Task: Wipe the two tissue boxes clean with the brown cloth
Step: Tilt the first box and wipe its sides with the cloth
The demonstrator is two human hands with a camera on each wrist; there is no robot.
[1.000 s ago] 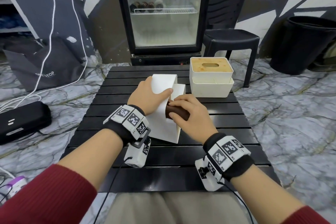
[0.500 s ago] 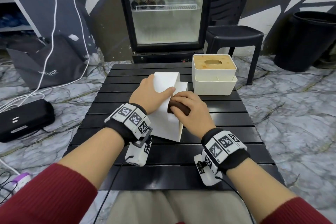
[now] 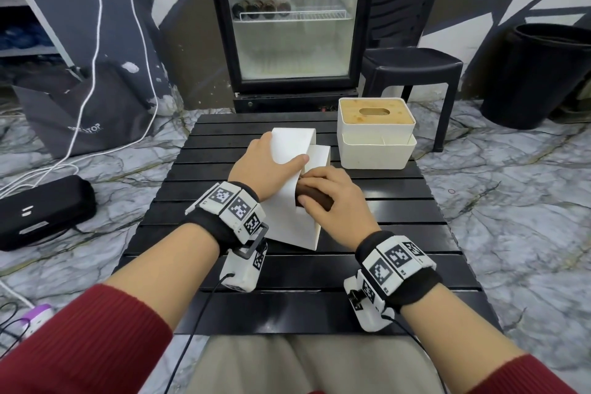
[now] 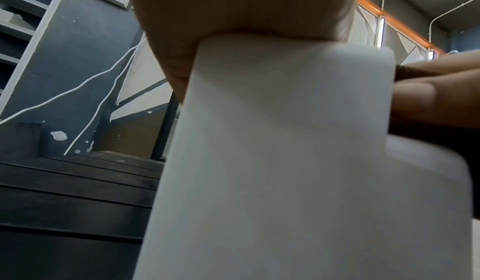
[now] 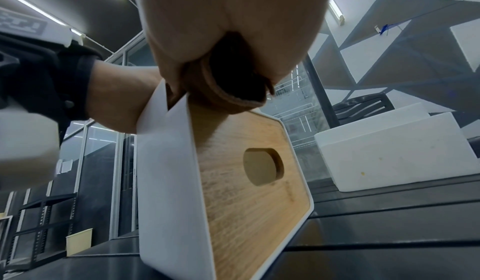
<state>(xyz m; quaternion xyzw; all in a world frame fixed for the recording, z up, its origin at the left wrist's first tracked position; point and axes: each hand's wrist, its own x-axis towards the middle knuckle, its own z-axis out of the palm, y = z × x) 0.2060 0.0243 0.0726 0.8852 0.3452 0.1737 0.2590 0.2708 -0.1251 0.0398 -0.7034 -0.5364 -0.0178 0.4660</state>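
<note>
Right hand (image 3: 335, 198) is curled round the folded brown cloth (image 3: 315, 198), fingers bunched over it, pressing it vs. the wood-lid side of the near tissue box (image 3: 289, 201). Right wrist view: cloth (image 5: 228, 91) sits at the top edge of the lid (image 5: 249, 182), where lid meets the white wall. Left hand (image 3: 265, 166) wraps the box from the other side, thumb laid over the upper white face, fingers hidden behind, so it's a steadying grip, not a flat palm.

Near box is tipped on its side on the black slat table (image 3: 399, 221), mid-table. Long axis runs roughly toward/away from the person; lid w/ oval slot faces right, toward the wiping hand, base faces left.

Handling, my read: box looks like thin rigid plastic w/ a stiff wooden lid, prob. light. Smooth walls = slippery, and it's resting on a narrow side, so wipe pressure could skid or topple it w/o the left-hand brace. Best hold is across the white walls, not the lid, which may lift out. Cloth is soft, folds easily, bunches in the fist.

Second tissue box (image 3: 377, 134) stands upright at the far right of the table, lid up, well apart from both hands.
</note>
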